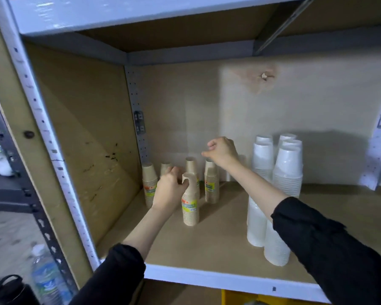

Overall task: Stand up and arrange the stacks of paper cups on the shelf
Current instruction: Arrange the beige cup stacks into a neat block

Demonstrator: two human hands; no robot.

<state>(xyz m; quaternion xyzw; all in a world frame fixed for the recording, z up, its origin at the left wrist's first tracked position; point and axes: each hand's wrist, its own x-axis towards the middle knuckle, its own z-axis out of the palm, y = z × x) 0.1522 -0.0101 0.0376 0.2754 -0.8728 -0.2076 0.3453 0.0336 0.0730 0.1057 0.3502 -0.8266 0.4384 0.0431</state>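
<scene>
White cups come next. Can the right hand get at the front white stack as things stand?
Probably yes: the right hand hovers inside the shelf; the front white stack stands beside its forearm, nothing blocking.

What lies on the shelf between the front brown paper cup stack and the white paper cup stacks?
Only bare brown shelf board, in the head view; the right forearm crosses above it.

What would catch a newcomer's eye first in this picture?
Both hands reach deep into the shelf. The left hand grips the front brown cup stack at the left, and the right hand hovers above the brown stacks behind. Tall white cup stacks stand at the right.
</scene>
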